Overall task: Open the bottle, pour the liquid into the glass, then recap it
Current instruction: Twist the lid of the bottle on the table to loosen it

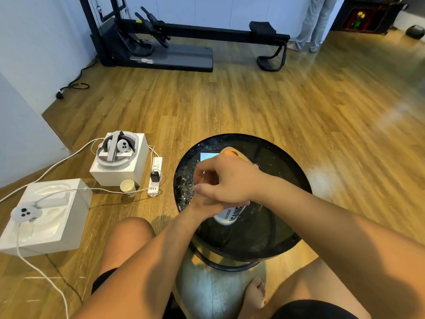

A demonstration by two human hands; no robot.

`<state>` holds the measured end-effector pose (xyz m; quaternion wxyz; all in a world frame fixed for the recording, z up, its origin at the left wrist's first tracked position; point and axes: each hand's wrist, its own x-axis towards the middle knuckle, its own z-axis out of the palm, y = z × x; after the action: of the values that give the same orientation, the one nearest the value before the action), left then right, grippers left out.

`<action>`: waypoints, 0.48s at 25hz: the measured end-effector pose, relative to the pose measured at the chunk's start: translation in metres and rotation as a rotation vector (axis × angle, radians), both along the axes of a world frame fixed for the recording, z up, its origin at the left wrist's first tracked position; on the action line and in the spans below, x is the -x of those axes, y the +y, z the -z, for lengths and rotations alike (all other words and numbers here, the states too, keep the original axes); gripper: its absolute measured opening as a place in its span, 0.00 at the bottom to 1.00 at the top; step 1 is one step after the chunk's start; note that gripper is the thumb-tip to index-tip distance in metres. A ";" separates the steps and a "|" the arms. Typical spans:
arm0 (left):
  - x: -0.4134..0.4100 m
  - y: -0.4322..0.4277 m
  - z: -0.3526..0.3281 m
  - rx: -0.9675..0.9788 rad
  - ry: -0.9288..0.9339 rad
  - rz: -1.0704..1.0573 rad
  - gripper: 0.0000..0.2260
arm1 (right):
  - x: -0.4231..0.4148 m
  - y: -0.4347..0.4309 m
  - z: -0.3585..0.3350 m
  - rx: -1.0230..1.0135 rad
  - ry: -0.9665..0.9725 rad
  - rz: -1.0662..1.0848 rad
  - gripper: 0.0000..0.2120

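Head view, straight down past a bare knee (128, 233) and a bare foot (255, 293) tucked by the table's base. Up next, the round black table (276, 157), glossy top, pale flecks scattered over its left side. Right on the near-middle of that top, the bottle (230, 215): white, black lettering, base down on the glass, only the lower body showing. Round its upper body, the left hand (207, 204), in from the lower left, closed on the bottle, fingers mostly buried under the other hand. On top, the right hand (230, 178), in from the right, fingers curled down tight over the bottle's top end, thumb on the near side. Under that grip, the cap out of sight, so can't say whether on or off. Just beyond the knuckles, a tan rounded shape (236, 154) peeking out, too blurred to name, and beside it a bright square reflection (209, 156) in the table top.

Over to the left on the wooden floor (253, 100): a white box (46, 231) close by with a white controller (25, 212) on it; a second white box (119, 173) further back carrying a white headset (116, 146); a paper cup (127, 186) just in front of that one; a white power strip (155, 176) between box and table; white cables (57, 163) looping across.

Far end: a black exercise machine (172, 58) along the wall, a person's legs (310, 24) in grey trousers at the top right, a dark cabinet (368, 14) beside them, a dark round object (415, 31) in the corner.
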<state>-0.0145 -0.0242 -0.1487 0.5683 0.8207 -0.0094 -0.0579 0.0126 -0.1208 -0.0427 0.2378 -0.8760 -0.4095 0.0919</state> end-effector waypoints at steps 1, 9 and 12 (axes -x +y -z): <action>-0.001 -0.001 -0.002 -0.015 -0.002 -0.003 0.42 | 0.000 0.001 -0.003 -0.123 -0.022 0.032 0.08; -0.006 0.000 -0.001 -0.050 0.037 -0.089 0.39 | -0.024 -0.011 0.004 0.354 -0.158 0.391 0.22; -0.005 -0.002 -0.002 -0.010 0.067 -0.036 0.36 | -0.008 -0.001 0.008 0.134 -0.097 0.216 0.19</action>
<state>-0.0091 -0.0260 -0.1467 0.5650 0.8213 0.0249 -0.0752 0.0206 -0.1214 -0.0507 0.1670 -0.9323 -0.3167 0.0505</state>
